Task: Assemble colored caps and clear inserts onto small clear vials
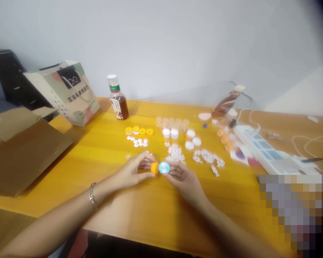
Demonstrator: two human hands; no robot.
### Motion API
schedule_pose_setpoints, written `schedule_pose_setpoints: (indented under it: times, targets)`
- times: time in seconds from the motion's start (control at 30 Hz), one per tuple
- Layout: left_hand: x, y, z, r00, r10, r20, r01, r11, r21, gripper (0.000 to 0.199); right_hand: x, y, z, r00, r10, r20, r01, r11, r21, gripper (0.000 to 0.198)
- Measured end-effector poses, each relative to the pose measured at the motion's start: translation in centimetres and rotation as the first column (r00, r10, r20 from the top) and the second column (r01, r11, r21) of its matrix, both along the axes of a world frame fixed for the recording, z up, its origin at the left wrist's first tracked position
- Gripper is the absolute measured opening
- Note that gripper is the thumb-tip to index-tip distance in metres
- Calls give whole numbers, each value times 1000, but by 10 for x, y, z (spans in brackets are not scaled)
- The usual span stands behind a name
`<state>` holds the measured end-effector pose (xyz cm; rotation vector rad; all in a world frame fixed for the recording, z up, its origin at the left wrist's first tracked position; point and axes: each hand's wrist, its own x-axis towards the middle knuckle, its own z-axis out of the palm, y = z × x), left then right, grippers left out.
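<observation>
While both forearms reached in from the lower edge of the frame, the left hand (pixel 133 171) pinched an orange cap (pixel 154 167) between thumb and fingers at centre frame. The right hand (pixel 183 178) grasped a small blue-and-white round piece (pixel 164 167), which touched the cap. Both were held just above the yellow table (pixel 102 161). Above them lay scattered white rings (pixel 207 157), a row of yellow discs (pixel 139 131) and, toward the upper left, a brown-liquid bottle (pixel 118 100) beside a paper bag (pixel 67 91).
</observation>
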<state>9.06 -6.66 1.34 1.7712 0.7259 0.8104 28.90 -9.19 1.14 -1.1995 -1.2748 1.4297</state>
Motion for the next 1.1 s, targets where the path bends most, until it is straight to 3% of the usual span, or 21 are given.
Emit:
schedule_pose_setpoints:
  times: [0.13,0.2,0.33,0.43,0.83,1.1]
  targets:
    - [1,-1,2,998,37,-52,-33,996,78,30,1,2,-3,1000,-17,10,17,1000,17,29]
    - [2,-2,4,991,76,-109,-56,982,183,31,1,3,-4,1000,-17,11,17,1000,23,29]
    - [5,-7,8,944,204,-258,-64,884,464,31,-1,2,-6,1000,-9,-2,9,1000,24,29]
    - [9,-9,9,929,242,-281,-50,833,551,31,-2,0,-7,1000,4,-19,-4,1000,19,28]
    - [13,-15,2,906,314,-284,-122,835,536,29,-5,-5,-10,996,37,-86,-35,999,26,20]
    - [14,-17,4,892,291,-347,-102,875,473,25,-6,-7,-9,997,13,-72,-13,1000,11,18]
